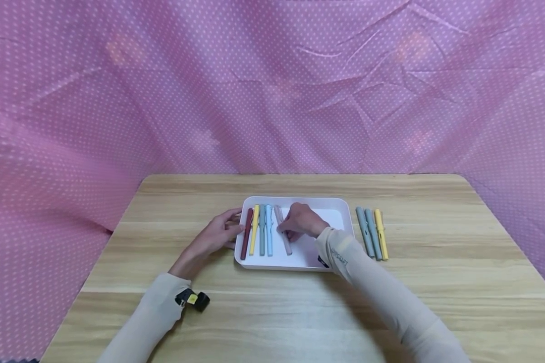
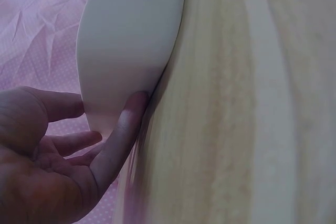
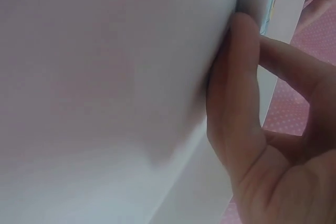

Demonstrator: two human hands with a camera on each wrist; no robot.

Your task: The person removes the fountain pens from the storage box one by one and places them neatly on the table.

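Observation:
A white tray (image 1: 329, 214) lies on the wooden table. Along its left side lie a dark red pen (image 1: 247, 234), a yellow pen (image 1: 254, 229), a grey-green pen (image 1: 262, 229) and a light blue pen (image 1: 269, 229). A pink pen (image 1: 282, 229) lies slanted beside them. My right hand (image 1: 300, 222) is curled over the pink pen, its fingertips pinching the pen low on the tray floor (image 3: 105, 77). My left hand (image 1: 218, 234) rests with relaxed fingers against the tray's left rim; a finger (image 2: 123, 129) touches the tray wall (image 2: 126, 40).
Three more pens lie side by side on the table right of the tray: two grey-blue pens (image 1: 368, 232) and a yellow one (image 1: 381, 233). Pink dotted cloth (image 1: 272, 85) hangs around the table's back and sides. Bare wood runs along the near edge (image 1: 272, 322).

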